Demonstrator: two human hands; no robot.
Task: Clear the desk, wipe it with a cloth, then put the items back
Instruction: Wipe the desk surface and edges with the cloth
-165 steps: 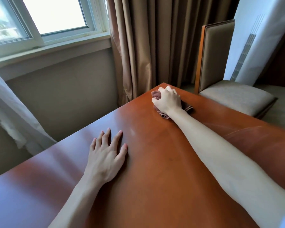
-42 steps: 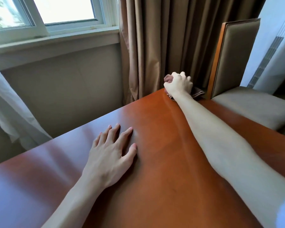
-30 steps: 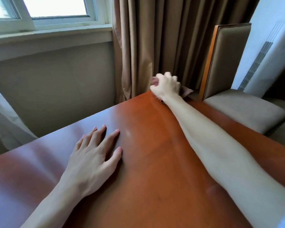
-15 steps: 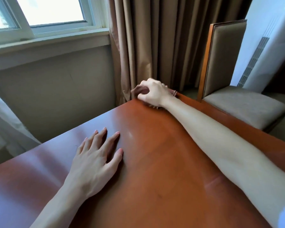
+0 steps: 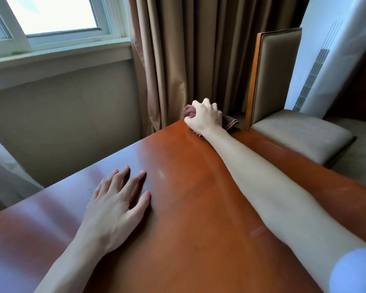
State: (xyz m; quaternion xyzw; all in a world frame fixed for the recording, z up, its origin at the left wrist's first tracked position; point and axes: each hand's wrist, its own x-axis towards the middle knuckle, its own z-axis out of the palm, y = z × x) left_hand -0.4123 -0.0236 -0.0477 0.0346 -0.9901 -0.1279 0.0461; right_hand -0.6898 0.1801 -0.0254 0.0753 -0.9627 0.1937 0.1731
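1. Right hand [image 5: 205, 118] is stretched out to the desk's [image 5: 199, 208] far corner, fingers curled tight over a bunched brown cloth [image 5: 228, 122], pressing it onto the wood.
2. The cloth sits right at that corner: a fold pokes out past the fingertips on the curtain [image 5: 188, 60] side, and another flap spills out beyond the knuckles toward the chair [image 5: 283, 102].
3. No room ahead of those fingers. The desk ends at the knuckles, and the curtain hangs just beyond the edge.
4. To the right of the hand, the chair stands close beside the desk's edge, its wooden back frame upright near the cloth's loose flap. I cannot tell whether chair and desk touch.
5. Left hand [image 5: 116, 210] lies flat on the desk, palm down, fingers straight and slightly spread, holding nothing.
6. Its fingertips point toward the left edge, which runs diagonally not far beyond them; past that edge there is the wall below the window [image 5: 51, 17].
7. Between the two hands runs a broad stretch of bare, glossy wood, with the right forearm lying across it.
8. More bare wood lies behind the left wrist, toward the near side.
9. A white panel [image 5: 325, 60] leans behind the chair, well apart from both hands.
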